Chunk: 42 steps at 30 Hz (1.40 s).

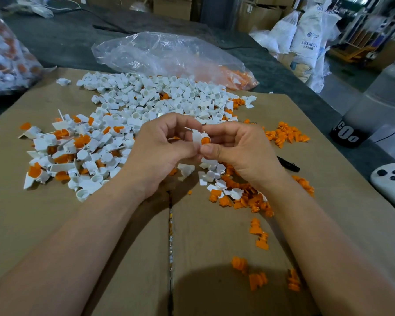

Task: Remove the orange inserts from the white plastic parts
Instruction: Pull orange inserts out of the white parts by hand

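The white plastic part [196,137] is held in the air above the middle of the cardboard sheet [100,224], between the two hands. The orange insert [205,140] sits in the round socket of the part, and its face is turned to the camera.

The part looks very light, stiff and smooth. It is probably a little slippery, so a firm pinch on the flat wing is the safe place to hold it. The insert is small and seems to be pressed in tightly. It probably has to be pushed or pulled at the socket end, and it may jump away when it comes free.

The left hand [162,153] has its fingers [183,148] curled nearly closed, and the thumb and forefinger pinch the flat side of the part. The right hand [237,149] is curled in the same way. Its fingers [211,149] pinch the socket end, and the thumb tip touches just under the insert.

At the far side of the cardboard sheet lies a pile of white parts [146,99]. Loose orange inserts [285,133] lie along its right side.
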Tool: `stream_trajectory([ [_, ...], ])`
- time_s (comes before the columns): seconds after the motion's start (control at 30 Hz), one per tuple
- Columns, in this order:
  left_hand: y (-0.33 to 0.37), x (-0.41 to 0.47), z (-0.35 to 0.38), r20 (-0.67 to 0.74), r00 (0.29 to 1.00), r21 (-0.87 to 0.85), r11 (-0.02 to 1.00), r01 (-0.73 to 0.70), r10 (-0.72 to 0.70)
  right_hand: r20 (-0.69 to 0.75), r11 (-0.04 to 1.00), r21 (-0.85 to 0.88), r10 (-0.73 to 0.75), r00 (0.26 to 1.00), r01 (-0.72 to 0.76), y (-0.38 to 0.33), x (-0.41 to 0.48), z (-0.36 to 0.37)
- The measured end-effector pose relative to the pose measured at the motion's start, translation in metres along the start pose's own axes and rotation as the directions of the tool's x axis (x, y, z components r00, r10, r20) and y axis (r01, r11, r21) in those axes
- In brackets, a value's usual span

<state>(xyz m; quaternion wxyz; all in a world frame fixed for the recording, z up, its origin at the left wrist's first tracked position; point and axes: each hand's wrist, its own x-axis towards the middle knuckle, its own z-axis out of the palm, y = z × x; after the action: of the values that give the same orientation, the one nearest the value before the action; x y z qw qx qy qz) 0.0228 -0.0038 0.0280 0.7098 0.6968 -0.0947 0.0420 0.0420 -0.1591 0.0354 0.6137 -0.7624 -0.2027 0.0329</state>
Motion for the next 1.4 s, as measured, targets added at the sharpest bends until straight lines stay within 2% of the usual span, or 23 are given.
stream_trajectory([
  [0.17, -0.002, 0.0, 0.0, -0.039, 0.999, 0.094, 0.996, -0.008, 0.012, 0.017, 0.999, -0.022, -0.023, 1.0, 0.023, -0.002, -0.002, 0.001],
  [0.3, -0.002, -0.001, 0.002, -0.064, 0.998, 0.103, 0.995, 0.018, -0.011, 0.019, 1.0, 0.007, -0.005, 1.0, 0.005, 0.0, -0.002, 0.002],
  [0.6, 0.001, 0.001, -0.002, -0.049, 0.988, -0.011, 0.989, 0.149, -0.149, 0.046, 1.0, 0.023, 0.003, 0.999, -0.004, 0.005, -0.001, 0.005],
  [0.83, 0.002, 0.003, -0.004, -0.06, 0.975, -0.091, 0.974, 0.209, -0.215, 0.001, 0.98, 0.004, -0.2, 0.98, 0.2, 0.009, -0.001, 0.006],
  [1.0, 0.003, 0.002, -0.005, -0.014, 0.97, -0.107, 0.965, 0.238, -0.241, -0.04, 0.954, -0.125, -0.278, 0.96, 0.271, 0.012, -0.002, 0.008],
  [1.2, 0.005, 0.002, -0.005, 0.012, 0.963, -0.123, 0.955, 0.269, -0.269, -0.03, 0.854, -0.323, -0.44, 0.898, 0.408, 0.014, -0.001, 0.008],
  [1.4, 0.005, 0.001, -0.005, 0.018, 0.963, -0.121, 0.956, 0.268, -0.268, -0.03, 0.855, -0.339, -0.427, 0.904, 0.392, 0.015, -0.001, 0.008],
])
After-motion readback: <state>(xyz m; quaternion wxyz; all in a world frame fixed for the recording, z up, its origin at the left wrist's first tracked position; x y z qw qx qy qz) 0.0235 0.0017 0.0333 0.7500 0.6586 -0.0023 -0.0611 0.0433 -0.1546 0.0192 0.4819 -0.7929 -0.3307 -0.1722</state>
